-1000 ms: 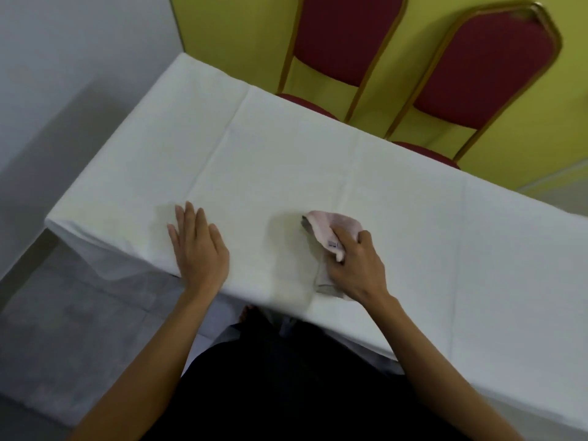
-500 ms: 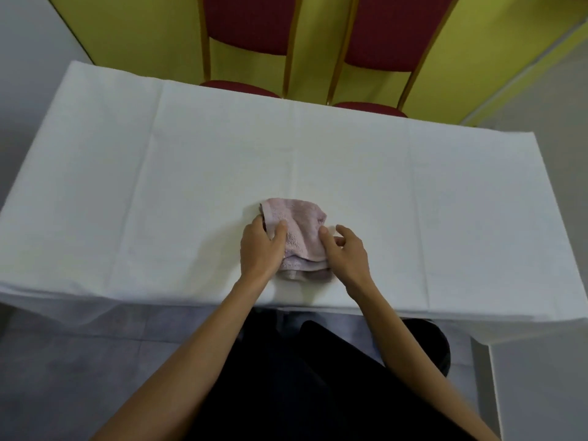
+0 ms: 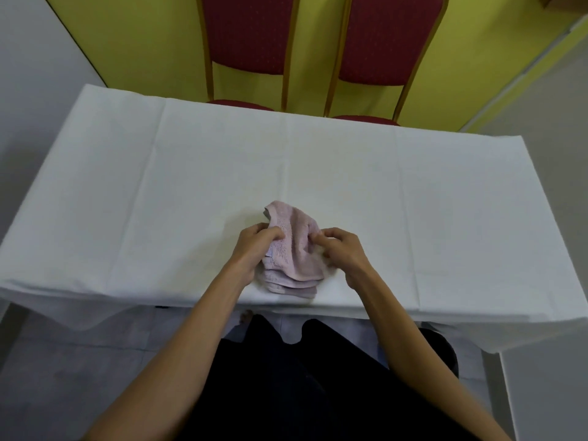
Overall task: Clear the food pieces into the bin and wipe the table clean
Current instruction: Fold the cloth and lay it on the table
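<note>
A folded pink cloth (image 3: 294, 253) lies near the front edge of the table, which is covered by a white tablecloth (image 3: 191, 186). My left hand (image 3: 254, 249) pinches the cloth's left side between thumb and fingers. My right hand (image 3: 343, 253) pinches its right side with curled fingers. The cloth's upper layer is lifted and bunched between the two hands. No food pieces show on the tablecloth.
Two red chairs with golden frames (image 3: 251, 43) (image 3: 385, 46) stand against the yellow wall behind the table. A dark round object (image 3: 442, 348) sits on the floor under the table's right front. Grey floor lies to the left.
My left hand left the tablecloth and came to the cloth; both hands now hold it at the table's front middle. The cloth's top layer has risen and bunched since half a second ago.
</note>
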A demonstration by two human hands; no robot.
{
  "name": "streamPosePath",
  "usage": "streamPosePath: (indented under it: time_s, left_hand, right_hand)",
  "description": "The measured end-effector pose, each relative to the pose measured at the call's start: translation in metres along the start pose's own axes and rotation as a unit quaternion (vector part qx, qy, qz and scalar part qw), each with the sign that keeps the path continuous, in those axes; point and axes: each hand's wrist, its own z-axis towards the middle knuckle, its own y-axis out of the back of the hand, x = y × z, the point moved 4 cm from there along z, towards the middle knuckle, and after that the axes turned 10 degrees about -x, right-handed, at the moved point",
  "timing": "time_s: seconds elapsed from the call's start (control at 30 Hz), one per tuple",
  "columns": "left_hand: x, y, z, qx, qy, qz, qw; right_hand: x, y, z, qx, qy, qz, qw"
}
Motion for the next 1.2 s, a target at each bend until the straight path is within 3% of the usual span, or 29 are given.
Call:
streamPosePath:
  time_s: [0.17, 0.37, 0.5, 0.63, 0.7, 0.8, 0.87, 0.93, 1.1, 1.2]
  left_hand:
    - [0.0, 0.007, -0.007, 0.024, -0.007, 0.031, 0.999]
    - [0.005, 0.013, -0.006, -0.006, -0.036, 0.087, 0.996]
    - [0.014, 0.013, -0.003, -0.109, -0.127, 0.249, 0.954]
    - [0.021, 0.013, -0.005, -0.145, -0.165, 0.262, 0.94]
    - [0.019, 0.009, -0.009, -0.18, -0.228, 0.267, 0.919]
    - [0.012, -0.015, -0.024, -0.216, -0.349, 0.322, 0.853]
    - [0.009, -0.042, -0.034, -0.188, -0.435, 0.355, 0.806]
    - [0.01, -0.065, -0.038, -0.142, -0.48, 0.371, 0.782]
    - [0.031, -0.07, -0.027, -0.054, -0.407, 0.444, 0.797]
    - [0.041, -0.057, -0.027, -0.035, -0.397, 0.496, 0.771]
  right_hand:
    - [0.004, 0.018, 0.001, 0.026, 0.021, 0.018, 0.999]
    - [0.017, 0.04, 0.016, -0.008, 0.047, -0.006, 0.999]
    - [0.007, 0.041, 0.022, -0.109, 0.054, -0.063, 0.991]
    - [-0.003, 0.043, 0.006, -0.198, 0.088, -0.157, 0.964]
    - [-0.01, 0.038, 0.0, -0.196, 0.076, -0.189, 0.959]
    - [-0.011, 0.028, -0.007, -0.166, 0.07, -0.206, 0.962]
    - [-0.006, 0.026, -0.01, -0.16, 0.069, -0.193, 0.966]
    - [-0.002, 0.025, -0.011, -0.149, 0.072, -0.177, 0.97]
    - [-0.015, 0.033, -0.005, -0.116, 0.029, -0.062, 0.991]
    - [-0.026, 0.044, -0.005, -0.142, 0.015, -0.004, 0.99]
